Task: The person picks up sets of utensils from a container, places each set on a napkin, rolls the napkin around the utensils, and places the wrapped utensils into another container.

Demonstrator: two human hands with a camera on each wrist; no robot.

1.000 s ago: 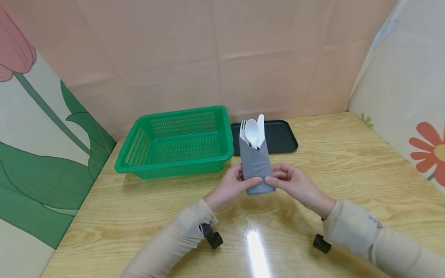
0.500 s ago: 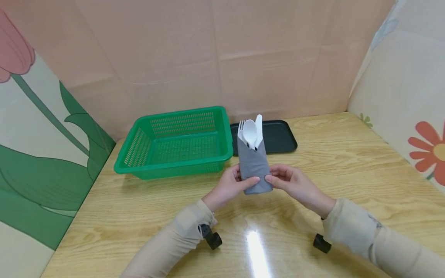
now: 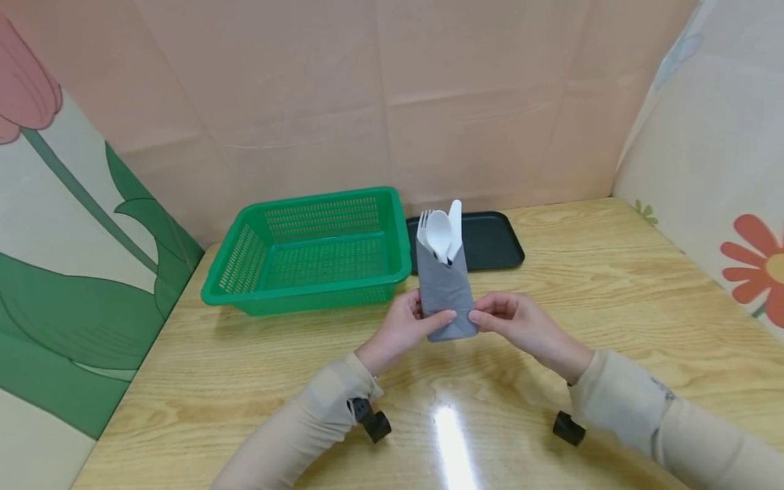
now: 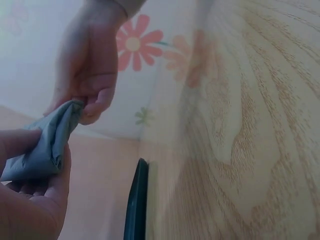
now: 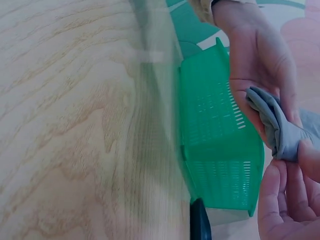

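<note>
A folded grey napkin (image 3: pixel 446 289) is held up over the table between both hands. Out of its top pocket stick a white fork (image 3: pixel 424 226), a white spoon (image 3: pixel 439 233) and a white knife (image 3: pixel 455 228), side by side; their lower ends are hidden in the cloth. My left hand (image 3: pixel 407 327) grips the napkin's lower left side, thumb across the front and fingers behind. On the lower right edge my right hand (image 3: pixel 520 325) pinches the cloth with thumb and fingers. In the right wrist view the napkin's bottom (image 5: pixel 280 125) shows several folded layers.
A green perforated basket (image 3: pixel 318 299) stands at the back left of the wooden table (image 3: pixel 245 395). Beside it lies a black tray (image 3: pixel 496 241), partly hidden behind the cutlery. Printed sheets hang at the back and sides.
The napkin with its cutlery has shifted slightly left. My right thumb has slid outward to the napkin's right edge, while the left hand keeps its grip.
</note>
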